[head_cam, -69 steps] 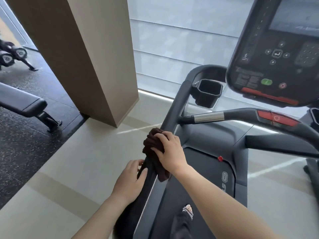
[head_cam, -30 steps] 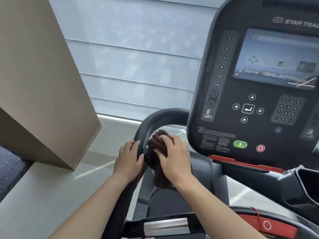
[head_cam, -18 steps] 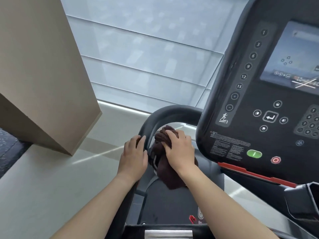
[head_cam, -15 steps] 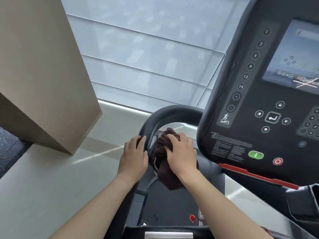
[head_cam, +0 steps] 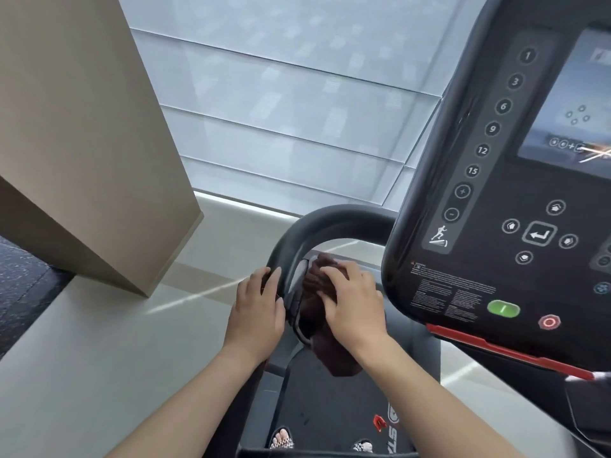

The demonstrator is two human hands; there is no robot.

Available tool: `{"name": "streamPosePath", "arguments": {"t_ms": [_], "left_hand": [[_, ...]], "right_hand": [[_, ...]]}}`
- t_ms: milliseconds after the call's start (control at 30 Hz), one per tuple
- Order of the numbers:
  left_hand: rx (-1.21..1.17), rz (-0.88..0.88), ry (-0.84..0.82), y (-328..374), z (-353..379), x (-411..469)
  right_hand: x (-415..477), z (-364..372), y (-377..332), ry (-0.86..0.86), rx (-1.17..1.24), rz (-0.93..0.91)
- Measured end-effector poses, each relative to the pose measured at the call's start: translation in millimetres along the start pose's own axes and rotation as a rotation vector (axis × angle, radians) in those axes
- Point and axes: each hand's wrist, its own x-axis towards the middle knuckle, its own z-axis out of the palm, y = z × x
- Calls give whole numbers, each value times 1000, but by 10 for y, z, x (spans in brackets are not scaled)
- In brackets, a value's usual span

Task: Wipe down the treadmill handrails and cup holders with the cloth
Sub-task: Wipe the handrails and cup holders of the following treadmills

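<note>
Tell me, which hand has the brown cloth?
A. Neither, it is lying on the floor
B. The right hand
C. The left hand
B: the right hand holds the dark brown cloth against the inner side of the handrail, while the left hand rests bare on the outer side of the rail.
</note>
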Motion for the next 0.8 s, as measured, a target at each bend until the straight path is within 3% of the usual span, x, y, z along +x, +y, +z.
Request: {"name": "streamPosePath", "arguments": {"t_ms": [133,333,500,700,800], "left_hand": [[36,5,-36,2,17,5],[-40,-14,-43,43,0,54],[-35,-27,-57,113,34,168],[22,-2,-26,108,68,185],[18,16,-28,102,63,177]], "right_hand": [[112,-195,31,218,52,-24],[100,-40,86,-98,-186,-151],[-61,-30,196,-100,-281,-74],[32,-100,33,35,-166,-64],[128,-38,22,-39,-211,-70]]}}
